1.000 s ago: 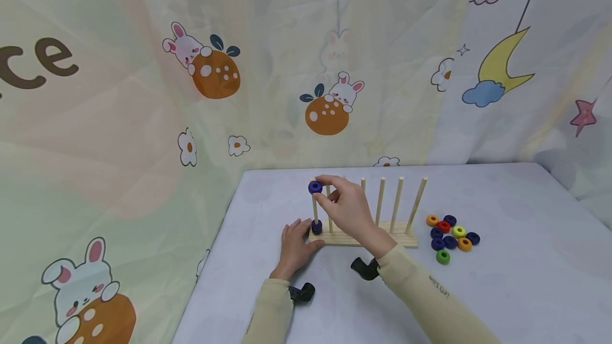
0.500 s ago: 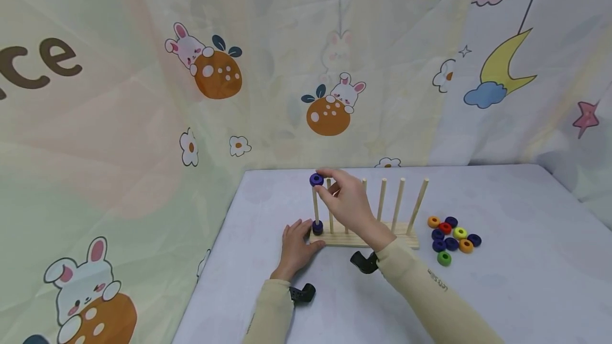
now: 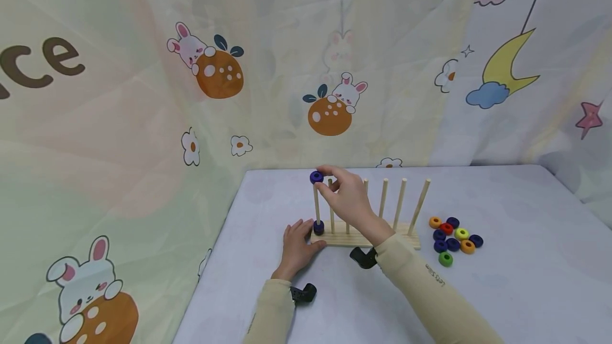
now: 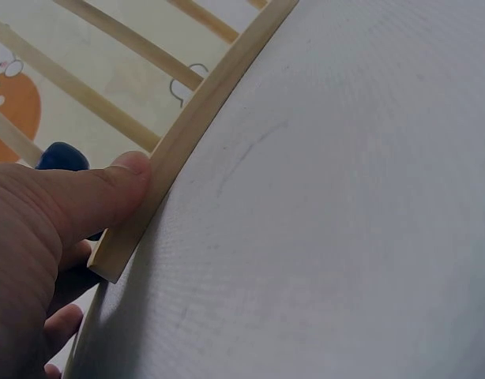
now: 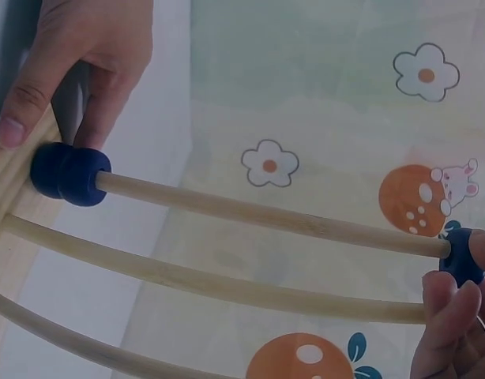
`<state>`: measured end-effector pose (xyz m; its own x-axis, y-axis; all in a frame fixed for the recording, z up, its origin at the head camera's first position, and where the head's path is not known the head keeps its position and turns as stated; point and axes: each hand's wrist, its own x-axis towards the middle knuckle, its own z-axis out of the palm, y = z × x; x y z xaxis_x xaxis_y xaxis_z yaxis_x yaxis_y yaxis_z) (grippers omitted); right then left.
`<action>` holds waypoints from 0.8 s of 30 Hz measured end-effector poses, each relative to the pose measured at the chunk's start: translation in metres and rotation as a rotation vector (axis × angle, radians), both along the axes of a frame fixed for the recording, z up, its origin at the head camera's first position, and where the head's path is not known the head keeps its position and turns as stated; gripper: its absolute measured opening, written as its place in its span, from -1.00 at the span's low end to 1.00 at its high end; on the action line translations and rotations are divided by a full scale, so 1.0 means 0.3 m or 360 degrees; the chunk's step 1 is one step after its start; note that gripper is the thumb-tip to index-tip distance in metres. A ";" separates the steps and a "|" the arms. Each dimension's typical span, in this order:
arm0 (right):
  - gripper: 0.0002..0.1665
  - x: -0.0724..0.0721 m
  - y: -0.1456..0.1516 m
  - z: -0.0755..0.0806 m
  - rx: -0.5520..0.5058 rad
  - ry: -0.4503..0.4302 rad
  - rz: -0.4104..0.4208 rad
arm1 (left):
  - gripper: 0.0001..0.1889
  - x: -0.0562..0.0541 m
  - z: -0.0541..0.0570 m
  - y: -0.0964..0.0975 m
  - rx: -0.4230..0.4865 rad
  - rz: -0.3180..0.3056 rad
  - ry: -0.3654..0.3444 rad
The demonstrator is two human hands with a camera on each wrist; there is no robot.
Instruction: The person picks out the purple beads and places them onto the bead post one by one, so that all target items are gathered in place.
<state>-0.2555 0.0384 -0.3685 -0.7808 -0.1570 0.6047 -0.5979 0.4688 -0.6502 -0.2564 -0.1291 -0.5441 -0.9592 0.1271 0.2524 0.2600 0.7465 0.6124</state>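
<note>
My right hand (image 3: 350, 195) pinches a dark blue ring (image 3: 316, 177) between thumb and fingers at the top of the leftmost peg. The right wrist view shows this blue ring (image 5: 460, 257) right at the peg's tip. Two more blue rings (image 5: 69, 174) sit stacked at the bottom of the same peg. My left hand (image 3: 295, 248) grips the left end of the wooden peg stand (image 3: 368, 239). Its thumb lies on the front edge of the base (image 4: 179, 150), with the fingers around the end, partly hidden in the left wrist view. The other pegs carry no rings that show.
On the white table (image 3: 526, 291), right of the stand, lies a loose group of rings: several dark blue, two orange (image 3: 467, 247), one red (image 3: 447, 228), one yellow (image 3: 461, 233) and one green (image 3: 445, 259). A printed cloth (image 3: 268, 57) hangs behind the table.
My right hand has risen slightly, and the pinched blue ring has moved up along the leftmost peg to its tip. The left hand stays at the stand's end.
</note>
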 end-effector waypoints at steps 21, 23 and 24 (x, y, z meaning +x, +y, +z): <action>-0.62 -0.013 -0.014 -0.028 0.0055 -0.0082 -0.0069 | -0.27 0.003 0.009 0.003 -0.0012 -0.0001 0.0006; -0.62 -0.014 -0.016 -0.031 0.0054 -0.0081 -0.0070 | -0.27 0.001 0.006 0.002 -0.0019 0.0008 -0.0009; -0.62 -0.014 -0.018 -0.033 0.0051 -0.0081 -0.0069 | -0.27 0.000 0.005 0.001 -0.0022 0.0011 -0.0016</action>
